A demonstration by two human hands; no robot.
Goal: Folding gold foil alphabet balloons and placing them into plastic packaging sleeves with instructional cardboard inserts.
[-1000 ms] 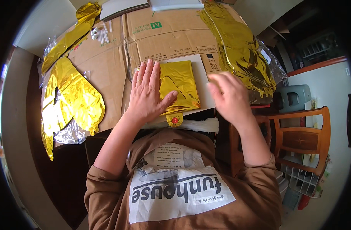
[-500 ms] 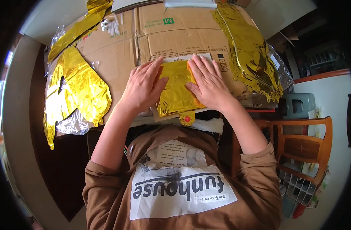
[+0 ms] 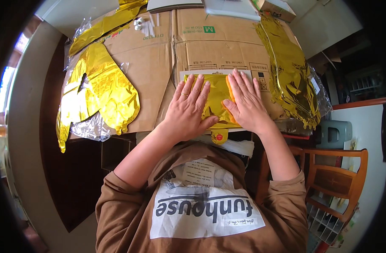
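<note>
While flat, 2 grips (image 3: 184, 110) (image 3: 250, 103) on foil (image 3: 215, 98)

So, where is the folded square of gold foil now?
In the head view, the folded square of gold foil lies right of centre, showing between the left hand and right hand, near the front edge of the brown cardboard sheet.

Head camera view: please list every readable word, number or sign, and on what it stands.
Described, not quoted:
Brown fabric shirt: large black lettering on white, legible; finest lines too small.
Flat brown cardboard sheet: green characters and green square sign, partly legible; small black print blurred.
Golden foil tab: red mark, unreadable.
Other print: too small.
</note>
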